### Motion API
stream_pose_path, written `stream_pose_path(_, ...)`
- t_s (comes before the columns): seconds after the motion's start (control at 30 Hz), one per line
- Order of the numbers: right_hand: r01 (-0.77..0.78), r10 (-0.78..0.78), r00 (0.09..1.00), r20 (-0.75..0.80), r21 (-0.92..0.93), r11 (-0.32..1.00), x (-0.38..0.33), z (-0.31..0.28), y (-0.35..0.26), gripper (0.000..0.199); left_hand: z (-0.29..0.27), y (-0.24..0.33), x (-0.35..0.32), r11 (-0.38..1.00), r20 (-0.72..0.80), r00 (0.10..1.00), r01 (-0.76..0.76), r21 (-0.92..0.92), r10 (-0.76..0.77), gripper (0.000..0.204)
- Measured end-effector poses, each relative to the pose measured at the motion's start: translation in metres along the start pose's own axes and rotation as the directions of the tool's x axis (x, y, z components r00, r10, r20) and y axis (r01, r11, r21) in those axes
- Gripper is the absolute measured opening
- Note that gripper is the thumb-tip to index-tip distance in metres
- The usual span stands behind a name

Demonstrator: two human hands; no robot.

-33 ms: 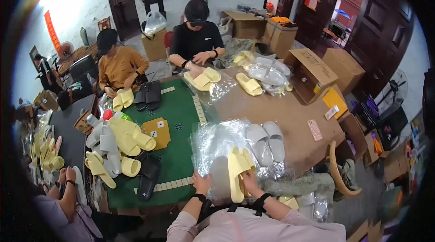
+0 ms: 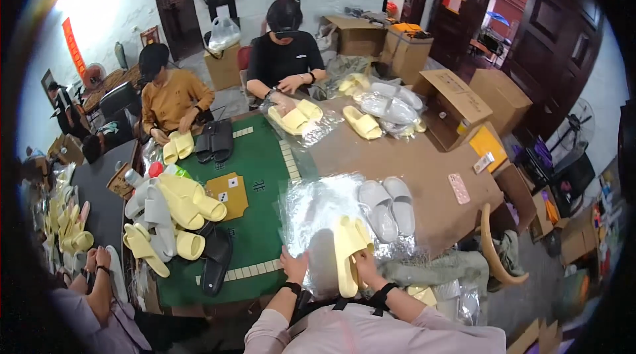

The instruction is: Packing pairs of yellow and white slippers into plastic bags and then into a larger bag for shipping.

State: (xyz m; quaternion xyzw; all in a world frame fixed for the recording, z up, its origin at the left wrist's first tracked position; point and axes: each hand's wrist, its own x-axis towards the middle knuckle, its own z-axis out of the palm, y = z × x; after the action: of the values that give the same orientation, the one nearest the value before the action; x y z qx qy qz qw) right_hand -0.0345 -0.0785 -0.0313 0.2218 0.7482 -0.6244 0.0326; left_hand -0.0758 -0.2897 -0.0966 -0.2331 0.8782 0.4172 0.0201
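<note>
A pair of pale yellow slide slippers (image 2: 351, 242) is in my right hand (image 2: 368, 270), whose fingers are closed round their right side. The slippers lie over a stack of clear plastic bags (image 2: 318, 205) at the table's near edge. My left hand (image 2: 293, 268) is at the near left edge of those bags, thumb and fingers closing on the plastic. How much of the bag it grips is hard to make out. Just beyond my right hand, a grey pair of slide slippers (image 2: 387, 208) rests partly on the bags.
Yellow, white and black slippers pile up on the green mat (image 2: 260, 248) to the left. Across the table, two people handle yellow slippers (image 2: 296, 117). Bagged grey slippers (image 2: 394, 103), an open cardboard box (image 2: 457, 105) and a pink phone (image 2: 459, 189) are on the right. A curved wooden chair arm (image 2: 493, 248) stands nearby.
</note>
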Motion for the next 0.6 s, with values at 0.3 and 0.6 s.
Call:
stream_pose_path(0.3,0.087,-0.088,0.991,-0.101,-0.014,0.996,-0.015,-0.005,0.015,0.027,0.012,0.016,0.037,0.85,0.556,0.799,0.442,-0.286,-0.229,0.045)
stream_pose_path(0.6,0.188,-0.188,0.982,-0.02,0.022,0.982,-0.004,0.023,0.028,0.026,-0.001,-0.005,0.054,0.768,0.293,0.951,0.26,-0.585,-0.099,0.019)
